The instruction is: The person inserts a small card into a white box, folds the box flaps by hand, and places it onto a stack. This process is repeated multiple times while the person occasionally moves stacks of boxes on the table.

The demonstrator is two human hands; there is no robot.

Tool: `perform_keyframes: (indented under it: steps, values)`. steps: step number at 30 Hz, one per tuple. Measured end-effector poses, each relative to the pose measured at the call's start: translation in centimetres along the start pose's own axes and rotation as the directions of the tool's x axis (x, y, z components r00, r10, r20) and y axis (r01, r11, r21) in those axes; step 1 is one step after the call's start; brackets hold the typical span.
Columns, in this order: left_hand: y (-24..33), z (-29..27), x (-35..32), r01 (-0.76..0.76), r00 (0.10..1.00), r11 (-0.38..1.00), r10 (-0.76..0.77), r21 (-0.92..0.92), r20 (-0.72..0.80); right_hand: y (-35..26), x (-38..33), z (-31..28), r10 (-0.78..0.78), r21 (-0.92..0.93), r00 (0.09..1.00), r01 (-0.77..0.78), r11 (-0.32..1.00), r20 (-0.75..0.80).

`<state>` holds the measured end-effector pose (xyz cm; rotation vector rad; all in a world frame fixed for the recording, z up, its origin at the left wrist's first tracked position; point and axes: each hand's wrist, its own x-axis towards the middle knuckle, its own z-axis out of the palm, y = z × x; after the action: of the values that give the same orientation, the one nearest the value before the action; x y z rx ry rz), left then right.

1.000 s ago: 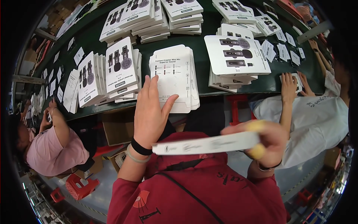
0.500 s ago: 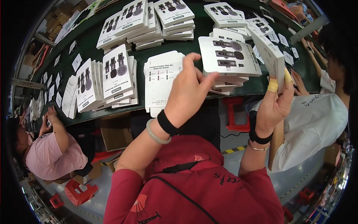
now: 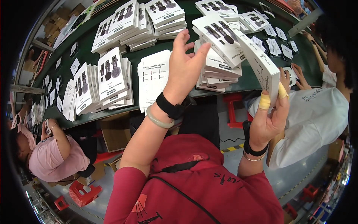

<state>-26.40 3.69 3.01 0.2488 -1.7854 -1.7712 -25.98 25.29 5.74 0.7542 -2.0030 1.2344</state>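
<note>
My right hand [image 3: 269, 121], with yellow tape on two fingertips, grips a narrow white box [image 3: 259, 59] by its lower end, between thumb and fingers. That box stands tilted, its printed side edge toward me. Beside its upper end, a white microphone box [image 3: 220, 37] lies slanted on top of a stack of similar boxes [image 3: 218, 71]. My left hand [image 3: 184, 69] is open at the left of this stack, fingers apart and thumb close to the slanted box. Whether the thumb touches it I cannot tell. Under the left hand lies a flat white printed carton [image 3: 153, 76].
More box stacks stand at the back [image 3: 128, 22] and left [image 3: 112, 74] of the green table [image 3: 164, 44]. Small labelled black packets [image 3: 274, 46] lie at the right. Co-workers sit on both sides, one in a white shirt [image 3: 309, 123], one in pink [image 3: 56, 156].
The top box on the stack has turned and tipped, its near end now lower right. My left hand has moved up and slightly left. The right hand still holds its box, slightly lower.
</note>
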Motion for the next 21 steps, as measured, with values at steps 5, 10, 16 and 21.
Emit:
perform_keyframes:
  steps: [5, 10, 16, 21]
  values:
    - [-0.8, 1.6, 0.4, -0.021, 1.0, 0.976, 0.017, 0.218, 0.023, -0.6, -0.7, -0.6, -0.037, -0.017, 0.999, 0.037, 0.999, 0.038]
    - [-1.3, 2.5, 1.1, -0.037, 0.999, 0.962, 0.026, 0.272, 0.044, -1.1, -0.3, -1.0, -0.093, -0.028, 0.993, 0.095, 0.995, 0.074]
    - [-1.7, 3.1, 1.0, -0.031, 0.997, 0.967, 0.011, 0.252, 0.08, 3.2, 0.4, 0.2, 0.046, 0.171, 0.96, 0.002, 0.985, -0.278]
    - [-2.8, 2.9, 0.9, -0.07, 0.997, 0.953, 0.062, 0.295, 0.039, 7.2, 3.6, 3.7, 0.47, 0.727, 0.874, -0.243, 0.642, -0.123]
